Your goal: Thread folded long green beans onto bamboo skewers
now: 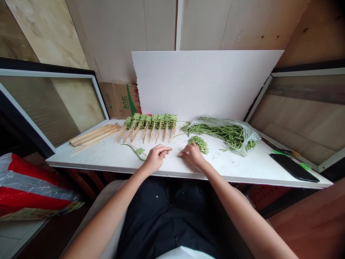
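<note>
My left hand (156, 157) is closed in a pinch above the front of the white table, with a small bit of green bean at its fingertips. Beside it, on its left, several short cut bean pieces (139, 151) lie against a long curved bean (130, 146). My right hand (192, 154) is also pinched, just in front of a small pile of cut bean pieces (199, 143). Whatever is between its fingertips is too small to make out. Behind my left hand stands a row of skewered green bean bundles (159, 121), their bare stick ends pointing toward me.
Loose bamboo skewers (94, 136) lie at the left. A clear plastic bag of long green beans (229, 132) rests at the back right. Farther right are a black phone (293, 167) and scissors (277, 146). A cardboard box (121, 100) and white board (205, 84) stand behind.
</note>
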Available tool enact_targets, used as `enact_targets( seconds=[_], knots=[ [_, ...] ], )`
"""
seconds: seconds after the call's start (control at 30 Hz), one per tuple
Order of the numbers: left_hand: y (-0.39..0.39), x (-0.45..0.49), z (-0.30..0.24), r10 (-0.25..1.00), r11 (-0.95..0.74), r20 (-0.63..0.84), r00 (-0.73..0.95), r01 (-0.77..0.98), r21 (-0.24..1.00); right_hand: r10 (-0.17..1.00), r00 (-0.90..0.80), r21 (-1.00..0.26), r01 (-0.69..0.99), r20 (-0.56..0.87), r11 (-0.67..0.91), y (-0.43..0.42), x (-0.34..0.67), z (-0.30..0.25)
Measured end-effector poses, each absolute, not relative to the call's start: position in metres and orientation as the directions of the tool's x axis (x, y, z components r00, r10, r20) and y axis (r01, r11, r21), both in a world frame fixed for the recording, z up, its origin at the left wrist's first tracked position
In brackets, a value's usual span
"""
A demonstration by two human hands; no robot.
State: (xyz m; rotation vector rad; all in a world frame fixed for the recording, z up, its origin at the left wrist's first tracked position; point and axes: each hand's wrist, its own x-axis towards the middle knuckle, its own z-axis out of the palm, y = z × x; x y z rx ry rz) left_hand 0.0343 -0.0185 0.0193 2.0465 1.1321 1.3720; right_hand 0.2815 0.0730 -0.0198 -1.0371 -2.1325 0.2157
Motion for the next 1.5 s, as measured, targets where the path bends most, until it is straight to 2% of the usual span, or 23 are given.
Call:
enact_targets(
  seconds=[0.13,0.3,0.37,0.47,0.53,0.63,0.7,0.93,1.1,1.27,1.37,1.5],
  knots=[
    [-0.017,0.034,0.017,0.821,-0.561,0.547,0.163,0.407,0.721,0.755,-0.43,-0.46,0.607,0.494,0.647,0.074,0.286,-0.018],
    [-0.012,0.033,0.011,0.872,-0.483,0.48,0.099,0.331,0.81,0.817,-0.473,-0.608,0.555,0.329,0.567,0.075,0.294,-0.001],
    [-0.011,0.033,0.009,0.891,-0.451,0.448,0.079,0.283,0.846,0.823,-0.454,-0.629,0.54,0.342,0.559,0.069,0.292,0.009],
    [-0.012,0.034,0.009,0.909,-0.415,0.41,0.071,0.225,0.881,0.763,-0.464,-0.581,0.497,0.45,0.645,0.05,0.282,0.027],
    [-0.013,0.035,0.01,0.919,-0.394,0.387,0.074,0.192,0.899,0.686,-0.54,-0.555,0.415,0.488,0.721,0.035,0.27,0.036],
    [-0.015,0.036,0.012,0.93,-0.366,0.359,0.076,0.152,0.918,0.541,-0.611,-0.427,0.339,0.578,0.838,0.018,0.254,0.043],
    [-0.016,0.035,0.013,0.935,-0.354,0.345,0.085,0.152,0.923,0.484,-0.617,-0.346,0.338,0.62,0.875,0.013,0.248,0.043],
    [-0.014,0.027,0.015,0.935,-0.352,0.339,0.102,0.385,0.853,0.504,-0.533,-0.328,0.394,0.68,0.859,0.021,0.255,0.041],
    [-0.014,0.027,0.014,0.913,-0.403,0.392,0.115,0.413,0.817,0.47,-0.568,-0.287,0.386,0.675,0.877,0.018,0.253,0.039],
    [-0.019,0.033,0.017,0.839,-0.534,0.512,0.185,0.462,0.708,0.439,-0.539,-0.253,0.385,0.719,0.888,0.011,0.244,0.034],
    [-0.021,0.036,0.019,0.818,-0.57,0.532,0.218,0.43,0.7,0.46,-0.451,-0.349,0.31,0.765,0.884,0.008,0.239,0.031],
    [-0.021,0.038,0.018,0.794,-0.606,0.568,0.216,0.338,0.72,0.603,-0.306,-0.593,0.134,0.737,0.794,0.009,0.234,0.024]
  ],
)
